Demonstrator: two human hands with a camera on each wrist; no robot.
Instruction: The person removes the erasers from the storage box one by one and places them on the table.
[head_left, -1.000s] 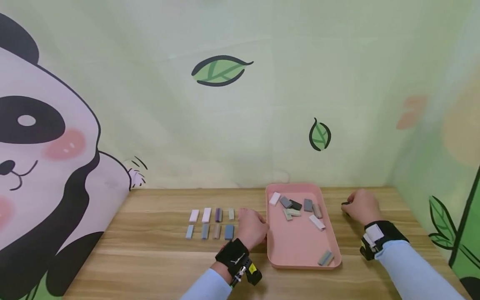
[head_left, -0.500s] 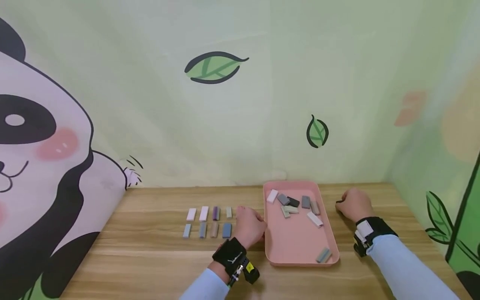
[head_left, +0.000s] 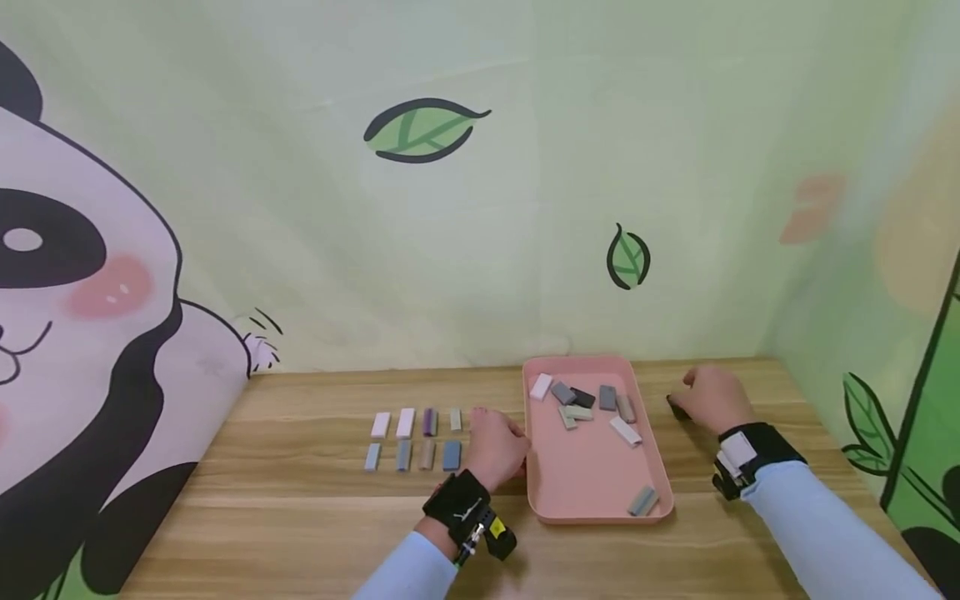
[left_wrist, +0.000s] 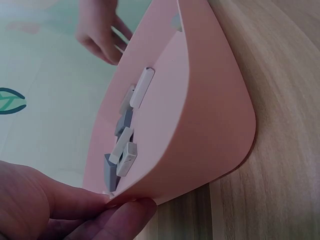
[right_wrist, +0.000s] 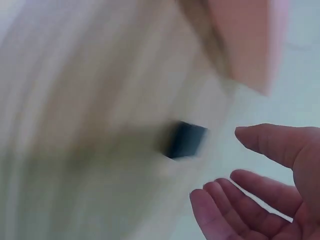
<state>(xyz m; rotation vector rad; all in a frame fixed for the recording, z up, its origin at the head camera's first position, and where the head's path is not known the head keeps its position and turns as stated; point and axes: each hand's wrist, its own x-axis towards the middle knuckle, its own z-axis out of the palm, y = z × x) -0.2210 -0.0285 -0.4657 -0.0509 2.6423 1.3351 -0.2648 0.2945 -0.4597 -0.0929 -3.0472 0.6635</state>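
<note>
My left hand (head_left: pixel 495 448) is at the left side of the pink tray (head_left: pixel 577 500). In the left wrist view its thumb and fingers (left_wrist: pixel 132 217) pinch the tray's rim. Past the tray's right side, my right hand (head_left: pixel 718 398) is beside a small dark block (head_left: pixel 677 408) on the table. The right wrist view shows thumb and fingers (right_wrist: pixel 265 145) spread apart with nothing between them, and the dark block (right_wrist: pixel 186 141) lying just off their tips. Several blocks, white, grey and black, lie in the tray's far half, among them a white block (left_wrist: pixel 142 87).
Left of my left hand, blocks stand in two rows on the wooden table (head_left: pixel 300 517), including a blue block (head_left: pixel 452 456) and a purple-and-grey block (head_left: pixel 429 422). A blue-grey block (head_left: pixel 643 501) lies in the tray's near right corner. A printed cloth backdrop (head_left: pixel 525 208) rises behind the table.
My right hand has let go of the dark block, which now lies on the table, and has drawn slightly back from it. My left hand stays at the tray rim. The head view has shifted slightly.
</note>
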